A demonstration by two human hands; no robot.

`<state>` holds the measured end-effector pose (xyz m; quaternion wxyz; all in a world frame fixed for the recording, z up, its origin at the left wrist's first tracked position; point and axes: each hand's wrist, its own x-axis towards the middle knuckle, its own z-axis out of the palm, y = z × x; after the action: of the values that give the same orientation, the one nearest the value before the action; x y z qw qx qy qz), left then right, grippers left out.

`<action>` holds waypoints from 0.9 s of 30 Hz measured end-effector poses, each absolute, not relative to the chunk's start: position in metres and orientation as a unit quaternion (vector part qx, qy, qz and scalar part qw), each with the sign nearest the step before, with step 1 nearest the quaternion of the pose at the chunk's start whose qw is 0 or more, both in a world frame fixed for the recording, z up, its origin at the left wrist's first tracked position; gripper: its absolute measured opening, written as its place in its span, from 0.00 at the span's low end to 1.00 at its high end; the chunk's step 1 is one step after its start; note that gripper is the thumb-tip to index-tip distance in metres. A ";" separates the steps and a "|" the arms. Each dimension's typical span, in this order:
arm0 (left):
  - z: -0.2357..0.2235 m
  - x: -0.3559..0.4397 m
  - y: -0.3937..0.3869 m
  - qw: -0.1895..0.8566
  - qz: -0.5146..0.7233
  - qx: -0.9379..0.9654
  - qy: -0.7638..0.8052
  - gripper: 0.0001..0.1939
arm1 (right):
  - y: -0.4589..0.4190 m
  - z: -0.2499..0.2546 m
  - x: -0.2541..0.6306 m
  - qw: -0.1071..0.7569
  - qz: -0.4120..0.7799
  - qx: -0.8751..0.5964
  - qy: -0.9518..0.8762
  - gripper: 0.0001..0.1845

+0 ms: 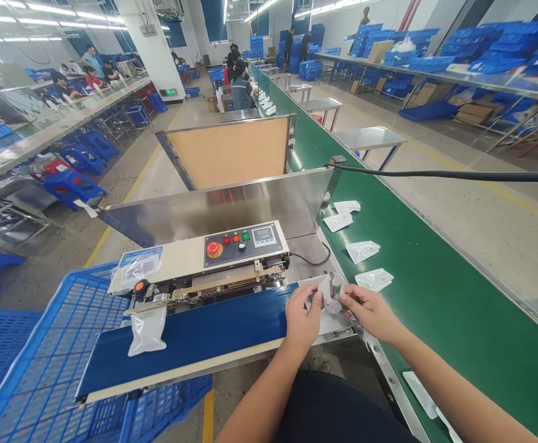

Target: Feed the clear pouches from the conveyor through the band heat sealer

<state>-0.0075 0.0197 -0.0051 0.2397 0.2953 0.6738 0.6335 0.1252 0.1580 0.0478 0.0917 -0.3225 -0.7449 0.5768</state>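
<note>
Between my two hands is a small white and silvery plastic pouch, over the right end of the sealing machine's blue belt. My left hand pinches the pouch's left side. The fingers of my right hand are closed on its right edge. Just behind stands the band sealer, with a red stop button and a small display. Another pouch hangs from the sealer's left end onto the belt. To the right, several similar pouches lie on the green conveyor.
A blue plastic basket stands under the sealer's left end. Metal panels rise behind the machine, and a black cable crosses over the conveyor. More pouches lie near my right forearm. People sit farther along the line.
</note>
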 end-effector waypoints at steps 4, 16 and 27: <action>-0.015 -0.017 0.023 0.283 0.626 0.232 0.689 0.18 | 0.163 0.035 0.127 0.082 0.562 -0.375 -0.733 0.29; -0.045 -0.055 0.013 0.275 0.588 0.041 0.760 0.18 | 0.192 0.004 0.045 -0.078 0.594 -0.462 -0.654 0.20; -0.056 -0.082 -0.028 0.231 0.588 0.001 0.775 0.17 | 0.159 -0.005 0.008 -0.093 0.603 -0.419 -0.672 0.22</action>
<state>-0.0816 -0.0278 -0.0560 0.2312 0.0014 0.7749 0.5883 0.0076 0.1594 -0.0046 -0.0925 -0.4194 -0.6719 0.6034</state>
